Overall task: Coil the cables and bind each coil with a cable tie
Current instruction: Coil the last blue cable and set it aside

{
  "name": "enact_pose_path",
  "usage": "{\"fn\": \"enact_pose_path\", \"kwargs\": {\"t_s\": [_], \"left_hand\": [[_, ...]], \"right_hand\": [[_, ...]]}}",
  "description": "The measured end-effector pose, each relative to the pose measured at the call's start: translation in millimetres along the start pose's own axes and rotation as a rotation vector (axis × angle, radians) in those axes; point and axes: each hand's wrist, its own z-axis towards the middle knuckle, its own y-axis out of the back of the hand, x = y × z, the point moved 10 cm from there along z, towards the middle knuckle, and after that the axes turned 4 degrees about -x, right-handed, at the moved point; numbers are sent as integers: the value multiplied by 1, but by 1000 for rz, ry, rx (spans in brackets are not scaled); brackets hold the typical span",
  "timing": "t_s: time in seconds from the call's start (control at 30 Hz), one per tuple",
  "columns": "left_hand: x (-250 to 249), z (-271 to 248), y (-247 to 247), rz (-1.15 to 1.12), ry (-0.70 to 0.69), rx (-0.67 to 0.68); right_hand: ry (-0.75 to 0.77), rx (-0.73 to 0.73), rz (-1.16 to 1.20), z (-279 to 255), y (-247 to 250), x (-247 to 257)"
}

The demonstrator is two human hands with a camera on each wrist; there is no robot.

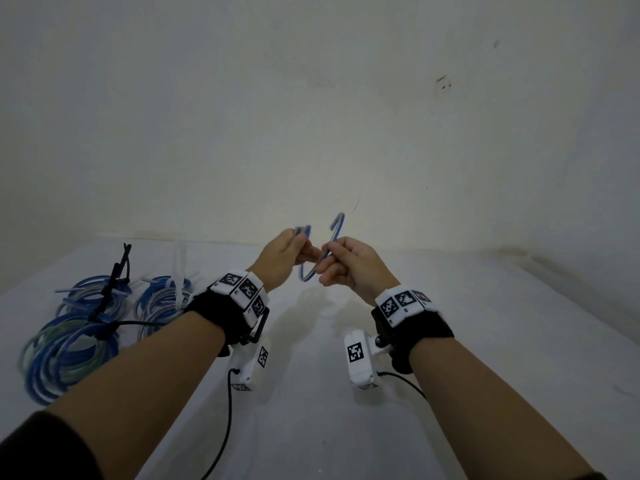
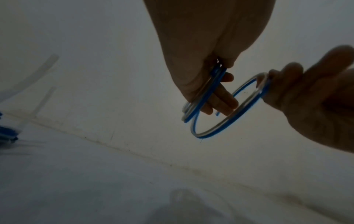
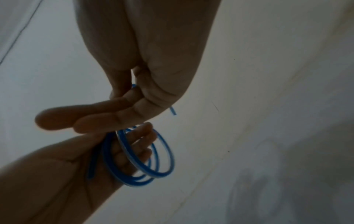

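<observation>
- Both forearms reach forward, raised above the table; each wrist carries a black strap with white marker blocks and a white camera unit slung below.
- Left hand [image 1: 282,255]: fingers curled round a few small loops of the blue cable [image 1: 313,268]; the left wrist view shows the loops pressed between thumb and fingers [image 2: 220,97], one short cut end poking out by the fingertips.
- Right hand [image 1: 349,263]: thumb and forefinger pinch the same cable just beside the left hand, remaining fingers folded in. From this pinch a wider loop runs down and back to the left hand; another stretch arcs upward, blurred.
- The cable is held in the air between the hands, clear of the table.
- Table [image 1: 485,341]: covered in white cloth, hand shadows falling on it.
- Far left of table: bound coils [image 1: 72,344] of blue and clear cable lying together, some cinched with black cable ties [image 1: 116,278], one with a pale tie.
- Behind: bare off-white wall [image 1: 311,98], scuffed with dark marks at upper right.
</observation>
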Motion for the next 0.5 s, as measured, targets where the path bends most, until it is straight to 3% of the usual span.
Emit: {"fn": "enact_pose_path", "kwargs": {"t_s": [0.17, 0.33, 0.5], "left_hand": [[-1, -15, -25, 43, 76, 209], [0, -11, -12, -45, 167, 120], [0, -11, -6, -91, 218, 112]], "right_hand": [[96, -127, -128, 7, 15, 13], [259, -420, -457, 7, 49, 20], [399, -305, -719, 8, 40, 23]]}}
